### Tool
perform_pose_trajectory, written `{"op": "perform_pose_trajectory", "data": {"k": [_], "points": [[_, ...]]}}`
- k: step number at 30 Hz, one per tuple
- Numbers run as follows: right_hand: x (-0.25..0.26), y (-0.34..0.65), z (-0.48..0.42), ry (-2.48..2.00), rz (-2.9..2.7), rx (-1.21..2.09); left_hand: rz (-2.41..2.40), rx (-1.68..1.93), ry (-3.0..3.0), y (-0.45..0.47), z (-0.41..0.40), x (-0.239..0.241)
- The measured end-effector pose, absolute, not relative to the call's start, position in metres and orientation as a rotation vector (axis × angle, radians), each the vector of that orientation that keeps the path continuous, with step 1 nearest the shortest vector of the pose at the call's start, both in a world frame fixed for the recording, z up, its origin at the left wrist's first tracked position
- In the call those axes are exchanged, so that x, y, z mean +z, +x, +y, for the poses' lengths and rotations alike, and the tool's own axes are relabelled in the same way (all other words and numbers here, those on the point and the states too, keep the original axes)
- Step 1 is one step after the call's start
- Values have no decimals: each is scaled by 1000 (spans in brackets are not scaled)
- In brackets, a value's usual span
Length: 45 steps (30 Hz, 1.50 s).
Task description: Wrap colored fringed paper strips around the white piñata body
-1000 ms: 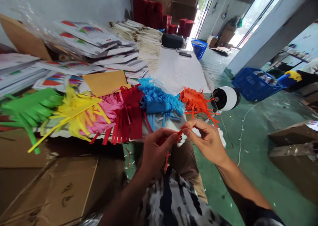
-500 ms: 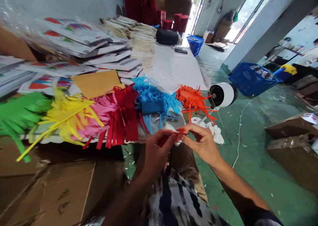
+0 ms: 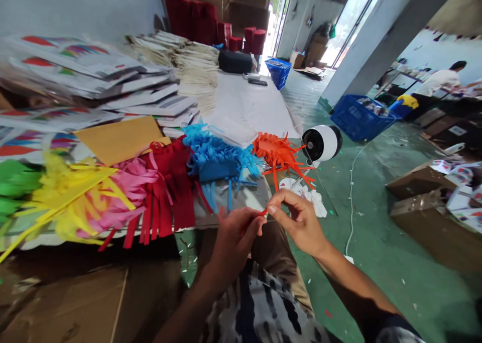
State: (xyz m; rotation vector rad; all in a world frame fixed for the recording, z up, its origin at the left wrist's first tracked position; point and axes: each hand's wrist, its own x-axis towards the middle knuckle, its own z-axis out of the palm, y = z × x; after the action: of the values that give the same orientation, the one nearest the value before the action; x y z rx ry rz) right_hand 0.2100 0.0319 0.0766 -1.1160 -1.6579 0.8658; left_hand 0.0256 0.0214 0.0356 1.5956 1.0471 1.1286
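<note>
My left hand [image 3: 234, 236] and my right hand [image 3: 297, 220] meet just in front of the table edge, both pinched on a thin red paper strip [image 3: 263, 212] stretched between their fingertips. On the table just beyond lie bundles of fringed paper: orange [image 3: 276, 154], blue [image 3: 216, 157], red [image 3: 171, 182], pink [image 3: 130, 182], yellow [image 3: 64, 192] and green [image 3: 13, 182]. The orange bundle is nearest my right hand. A thin wire seems to run under the strip, too fine to be sure.
Stacks of printed cards [image 3: 113, 82] and a brown envelope [image 3: 120, 139] cover the table's left. A small white fan [image 3: 322, 143] stands at the table's right edge. Blue crates [image 3: 357, 117], cardboard boxes [image 3: 433, 202] and another person [image 3: 439, 82] are on the green floor.
My view has swung right, so the table's contents slid left. Both hands stayed pinched together on the red strip and dropped slightly lower.
</note>
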Motion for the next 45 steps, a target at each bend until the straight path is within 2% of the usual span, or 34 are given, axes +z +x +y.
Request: {"op": "perform_pose_trajectory", "data": {"k": [4,9,13,15,18,21,23,26,31,36,45], "points": [[73,217,31,-1132,-1441,854,991,1038,1464,28,18,28],[62,221,34,-1088,-1514,1111,948,990,1423,42,29,28],[66,251,55,-1229,-1444,1025,965,850,1627,56,53,33],[75,278,73,-1288,-1311,824,994,801,1754,61,73,34],[93,322,101,-1280,-1244,268,1039,845,1996,66,118,39],[98,353,122,-1282,-1472,-187,1207,910,2273,77,177,48],[88,362,131,-1328,-1736,-292,1316,862,2446,89,217,53],[56,361,138,-1446,-2051,-199,1337,756,2607,112,266,52],[6,355,138,-1580,-2239,25,1313,719,2638,129,302,31],[4,362,138,-1572,-2252,173,1319,745,2637,121,313,26],[8,355,144,-1559,-2179,251,1164,844,2618,109,308,60]]}}
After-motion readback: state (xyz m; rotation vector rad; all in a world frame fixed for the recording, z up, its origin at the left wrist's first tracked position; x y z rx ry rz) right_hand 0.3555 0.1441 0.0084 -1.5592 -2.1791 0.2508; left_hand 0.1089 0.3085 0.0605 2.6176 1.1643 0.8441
